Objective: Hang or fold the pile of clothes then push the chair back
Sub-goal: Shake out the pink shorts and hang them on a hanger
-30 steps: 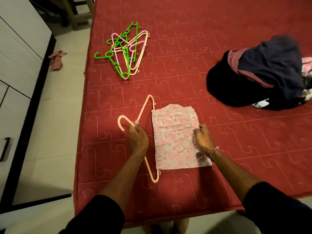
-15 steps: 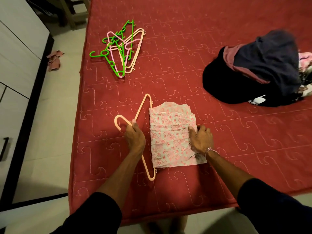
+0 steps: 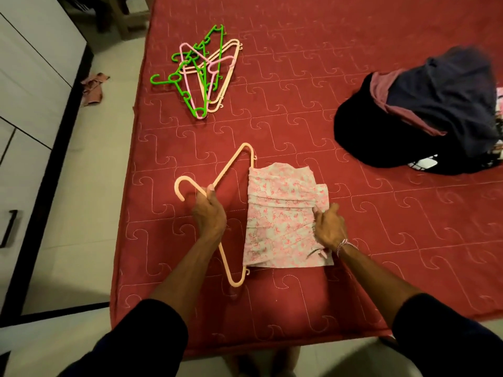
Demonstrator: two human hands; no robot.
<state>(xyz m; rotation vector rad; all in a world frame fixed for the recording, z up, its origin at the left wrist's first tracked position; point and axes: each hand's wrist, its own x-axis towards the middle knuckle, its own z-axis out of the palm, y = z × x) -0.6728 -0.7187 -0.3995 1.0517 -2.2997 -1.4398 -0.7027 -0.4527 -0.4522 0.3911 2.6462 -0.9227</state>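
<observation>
A pink floral garment lies folded over the bar of a peach hanger on the red mattress. My left hand grips the hanger at the neck, just below its hook. My right hand rests on the garment's right edge, fingers curled into the cloth. A dark pile of clothes in navy, black and maroon sits at the right of the mattress.
A heap of several green, pink and peach hangers lies at the mattress's far left. White cupboards with a black handle line the left wall. A small reddish cloth lies on the tiled floor. Wooden legs stand at the top.
My right hand slid along the garment's right edge, and the cloth there has bunched into folds. My left hand kept its hold on the hanger.
</observation>
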